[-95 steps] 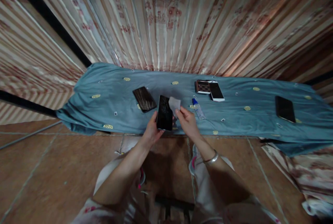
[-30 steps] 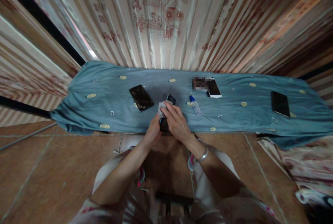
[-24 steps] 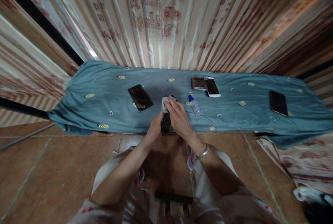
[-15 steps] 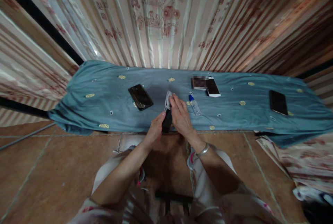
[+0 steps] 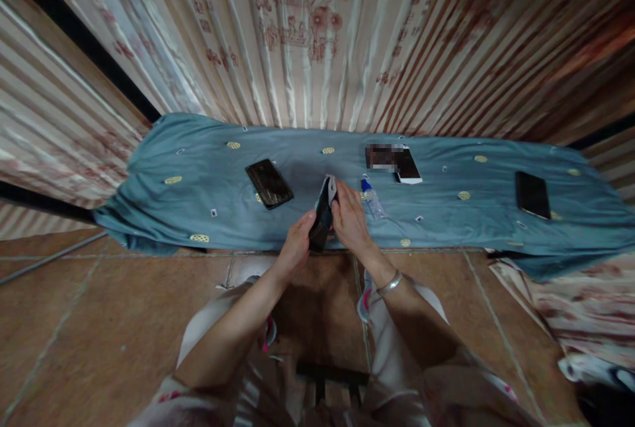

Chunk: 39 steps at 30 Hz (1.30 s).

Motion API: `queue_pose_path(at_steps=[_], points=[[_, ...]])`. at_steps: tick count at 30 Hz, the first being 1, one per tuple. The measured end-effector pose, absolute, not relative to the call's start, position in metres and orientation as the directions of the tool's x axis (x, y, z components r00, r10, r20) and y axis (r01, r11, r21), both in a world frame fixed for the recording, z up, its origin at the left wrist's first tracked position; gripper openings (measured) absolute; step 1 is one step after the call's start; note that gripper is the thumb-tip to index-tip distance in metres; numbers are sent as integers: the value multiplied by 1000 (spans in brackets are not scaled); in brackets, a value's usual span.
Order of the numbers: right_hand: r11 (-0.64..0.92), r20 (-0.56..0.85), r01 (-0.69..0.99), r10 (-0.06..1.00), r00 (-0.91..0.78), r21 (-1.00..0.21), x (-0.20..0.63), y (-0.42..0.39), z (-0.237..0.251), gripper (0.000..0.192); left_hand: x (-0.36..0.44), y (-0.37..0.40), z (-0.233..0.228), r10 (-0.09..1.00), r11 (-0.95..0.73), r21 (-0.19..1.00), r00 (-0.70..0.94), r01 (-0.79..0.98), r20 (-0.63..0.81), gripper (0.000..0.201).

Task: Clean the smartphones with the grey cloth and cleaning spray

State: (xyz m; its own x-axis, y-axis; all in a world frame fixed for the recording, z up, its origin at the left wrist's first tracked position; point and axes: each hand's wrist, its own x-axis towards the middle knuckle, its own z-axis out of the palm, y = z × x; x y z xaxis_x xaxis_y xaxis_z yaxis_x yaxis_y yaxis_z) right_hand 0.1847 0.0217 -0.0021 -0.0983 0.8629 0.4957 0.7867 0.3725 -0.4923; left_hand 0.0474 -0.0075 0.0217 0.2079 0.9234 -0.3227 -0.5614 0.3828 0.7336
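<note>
Above the front edge of the blue-covered surface, my left hand [image 5: 297,240] grips a dark smartphone [image 5: 321,221] by its near left side, thumb on top. The phone is tilted, with its far end raised. My right hand [image 5: 350,214] is closed around a small grey cloth [image 5: 331,186] and presses it to the phone's right edge near the far end. Much of the cloth is hidden by the fingers. Just right of that hand lies a small clear bottle [image 5: 374,203] with a blue cap.
A dark phone [image 5: 269,184] lies on the blue patterned cloth cover [image 5: 149,182] to the left. Behind the bottle is a white-framed phone [image 5: 409,165] beside a partly blurred-out dark item [image 5: 381,157]. Another dark phone [image 5: 532,194] lies far right. Pleated curtains [image 5: 307,83] hang behind.
The grey cloth has moved from the phone's top end to its right edge. The phone has turned so more of its dark face shows. My left hand keeps its hold.
</note>
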Motion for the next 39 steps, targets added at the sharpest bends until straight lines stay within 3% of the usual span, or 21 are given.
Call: queue_pose_path(at_steps=[11, 18, 39], points=[[279, 470, 746, 881, 51, -605, 186, 25, -17, 45, 44, -7, 22, 938, 347, 791, 176, -505, -299, 31], [259, 442, 696, 892, 94, -670, 183, 27, -20, 41, 45, -4, 20, 932, 359, 760, 173, -542, -318, 31], [358, 441, 751, 892, -99, -555, 158, 3, -12, 44, 32, 16, 7, 955, 285, 746, 111, -602, -275, 40]])
